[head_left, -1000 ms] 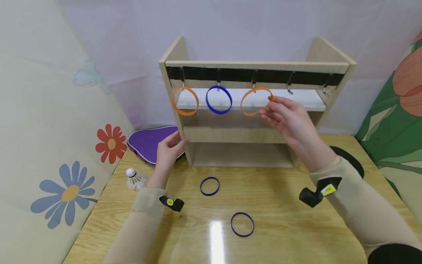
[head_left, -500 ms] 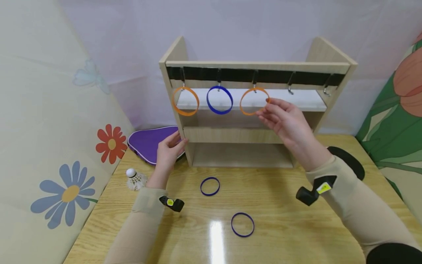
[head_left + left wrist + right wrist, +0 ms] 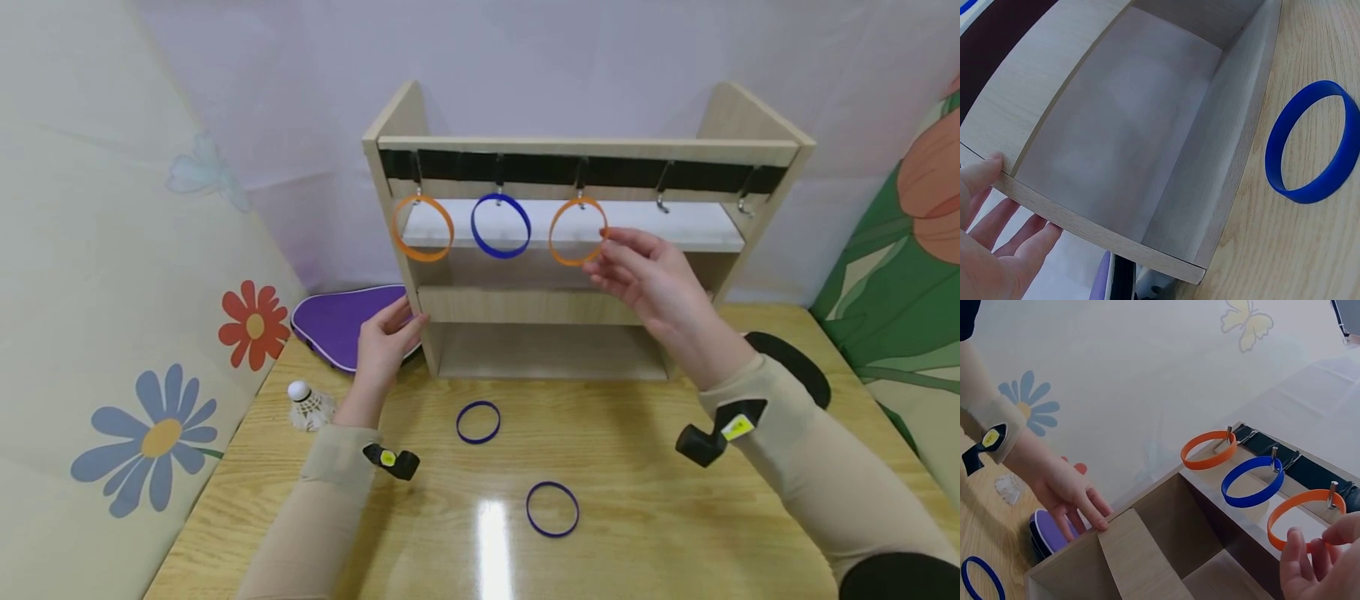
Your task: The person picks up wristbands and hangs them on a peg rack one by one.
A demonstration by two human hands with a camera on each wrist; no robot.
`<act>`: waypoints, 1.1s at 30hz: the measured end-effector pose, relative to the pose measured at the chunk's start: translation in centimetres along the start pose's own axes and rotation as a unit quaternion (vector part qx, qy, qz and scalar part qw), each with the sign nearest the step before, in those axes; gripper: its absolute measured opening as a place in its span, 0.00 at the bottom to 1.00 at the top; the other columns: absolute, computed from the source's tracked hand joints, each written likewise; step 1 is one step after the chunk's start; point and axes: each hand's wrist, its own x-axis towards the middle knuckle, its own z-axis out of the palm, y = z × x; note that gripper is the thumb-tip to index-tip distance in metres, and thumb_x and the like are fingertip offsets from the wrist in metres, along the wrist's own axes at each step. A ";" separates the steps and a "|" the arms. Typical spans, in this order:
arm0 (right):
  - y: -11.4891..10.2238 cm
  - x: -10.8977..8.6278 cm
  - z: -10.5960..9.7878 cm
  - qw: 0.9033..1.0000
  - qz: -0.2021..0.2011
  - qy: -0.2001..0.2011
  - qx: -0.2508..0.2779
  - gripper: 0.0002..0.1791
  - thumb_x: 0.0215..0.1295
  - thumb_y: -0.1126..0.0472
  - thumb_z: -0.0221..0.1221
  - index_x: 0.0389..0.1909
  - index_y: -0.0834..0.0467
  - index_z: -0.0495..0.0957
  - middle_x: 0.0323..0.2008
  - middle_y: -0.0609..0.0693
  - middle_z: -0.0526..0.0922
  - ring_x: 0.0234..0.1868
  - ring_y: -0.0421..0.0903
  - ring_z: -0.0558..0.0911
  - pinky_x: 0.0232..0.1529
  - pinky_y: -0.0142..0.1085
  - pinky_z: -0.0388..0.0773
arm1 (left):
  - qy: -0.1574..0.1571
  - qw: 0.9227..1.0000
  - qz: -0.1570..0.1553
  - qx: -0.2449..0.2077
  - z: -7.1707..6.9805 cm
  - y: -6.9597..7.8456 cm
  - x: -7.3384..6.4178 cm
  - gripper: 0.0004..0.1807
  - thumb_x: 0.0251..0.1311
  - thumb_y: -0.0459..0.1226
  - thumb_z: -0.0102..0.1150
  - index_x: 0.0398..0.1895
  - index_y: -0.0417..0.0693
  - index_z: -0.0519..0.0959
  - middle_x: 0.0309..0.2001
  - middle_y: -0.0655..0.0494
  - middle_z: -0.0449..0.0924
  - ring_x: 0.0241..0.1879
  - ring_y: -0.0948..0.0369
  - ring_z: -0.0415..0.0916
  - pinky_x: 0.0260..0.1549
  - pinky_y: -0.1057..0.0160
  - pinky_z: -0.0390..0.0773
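On the third hook of a wooden shelf unit (image 3: 540,307) hangs an orange silicone wristband (image 3: 553,242). My right hand (image 3: 660,287) pinches its right side between thumb and fingertips. Further left, a blue wristband (image 3: 474,233) and another orange wristband (image 3: 1209,464) hang on their own hooks. Low on the unit's left side panel, my left hand (image 3: 384,346) grips the edge, its thumb (image 3: 982,175) at the front and its fingers along the outside. Two more blue wristbands lie on the table: one near the unit (image 3: 477,442), the other closer to me (image 3: 552,535).
Two hooks at the right, including the end hook (image 3: 744,208), carry no band. A purple case (image 3: 337,325) and a shuttlecock (image 3: 309,407) are at the left on the wooden table (image 3: 637,500). A black rounded object (image 3: 795,367) sits partly behind my right forearm.
My right hand has shifted slightly left and down with the orange band's edge. That band, stretched wide before, now hangs rounder on its hook. The left hand stays in place.
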 end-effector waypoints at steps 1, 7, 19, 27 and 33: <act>0.1 0.0 -0.1 1.000 0.000 0.002 -0.012 0.16 0.70 0.67 0.59 0.57 0.62 0.72 0.38 0.52 0.83 0.35 0.43 0.85 0.41 0.30 0.85 | 0.000 1.000 0.001 0.000 0.0 0.0 0.0 0.28 0.66 0.35 0.62 0.70 0.49 0.71 0.65 0.46 0.75 0.51 0.69 0.79 0.48 0.71 0.81; 0.9 -0.3 -0.9 0.998 0.001 0.007 -0.054 0.15 0.71 0.66 0.57 0.57 0.60 0.74 0.38 0.50 0.81 0.37 0.42 0.85 0.43 0.30 0.84 | 0.000 1.000 -0.002 -0.001 0.0 0.1 0.0 0.28 0.66 0.36 0.62 0.70 0.49 0.71 0.65 0.46 0.75 0.51 0.69 0.79 0.51 0.68 0.81; 4.5 -1.1 -3.1 0.993 0.017 -0.032 -0.113 0.18 0.73 0.67 0.54 0.61 0.68 0.68 0.36 0.49 0.83 0.34 0.40 0.86 0.40 0.30 0.85 | 0.003 1.000 -0.010 -0.003 0.1 0.1 -0.1 0.29 0.66 0.36 0.62 0.70 0.48 0.70 0.66 0.46 0.74 0.53 0.66 0.79 0.53 0.66 0.81; 7.0 -1.7 -4.4 0.986 0.047 -0.041 -0.151 0.26 0.74 0.69 0.51 0.68 0.76 0.59 0.33 0.43 0.83 0.33 0.38 0.85 0.40 0.29 0.84 | 0.004 1.000 -0.010 -0.002 0.1 0.1 -0.1 0.29 0.66 0.36 0.61 0.70 0.49 0.70 0.66 0.47 0.74 0.57 0.63 0.78 0.54 0.63 0.80; 8.0 -2.0 -5.1 0.983 0.053 -0.036 -0.170 0.25 0.73 0.69 0.52 0.66 0.75 0.62 0.31 0.43 0.84 0.33 0.38 0.85 0.40 0.30 0.85 | 0.005 1.000 -0.011 0.006 0.1 0.0 0.0 0.29 0.67 0.36 0.61 0.70 0.49 0.70 0.66 0.47 0.74 0.53 0.67 0.79 0.54 0.62 0.80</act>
